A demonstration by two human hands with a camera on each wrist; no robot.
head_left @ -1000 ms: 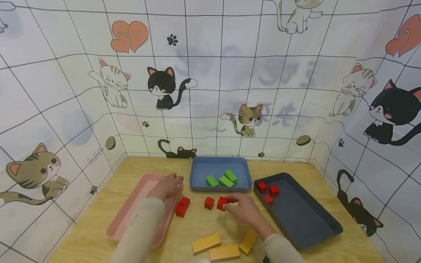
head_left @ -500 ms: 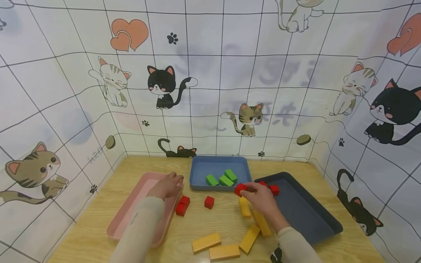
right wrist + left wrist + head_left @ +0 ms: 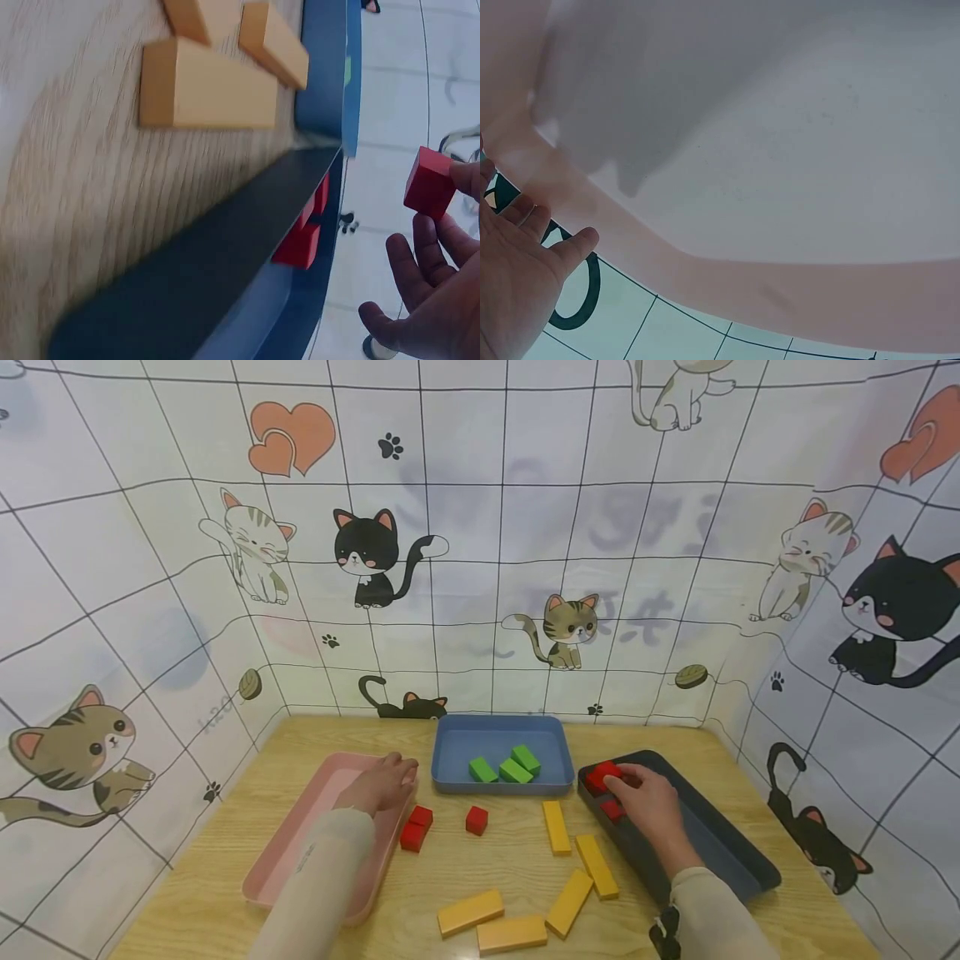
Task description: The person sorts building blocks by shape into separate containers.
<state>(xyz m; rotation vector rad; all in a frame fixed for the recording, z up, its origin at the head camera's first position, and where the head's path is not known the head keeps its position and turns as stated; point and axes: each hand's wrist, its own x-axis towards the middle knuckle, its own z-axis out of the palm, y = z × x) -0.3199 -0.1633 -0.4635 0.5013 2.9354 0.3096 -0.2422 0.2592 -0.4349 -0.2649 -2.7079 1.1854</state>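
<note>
My right hand pinches a red cube between thumb and fingers, over the far left end of the dark grey tray. Red cubes lie in that end of the tray, partly hidden behind the hand in the head view. My left hand is at the far right rim of the pink tray, its fingers loosely extended and holding nothing. Two red cubes lie side by side on the table just right of the pink tray, and a single red cube lies farther right.
A blue tray at the back holds green blocks. Several yellow blocks lie across the front and right of the wooden table. A cat-patterned sheet rises behind and at both sides.
My right hand has lifted the red cube off the middle of the table and carried it right, over the dark tray. My left hand has stayed at the pink tray.
</note>
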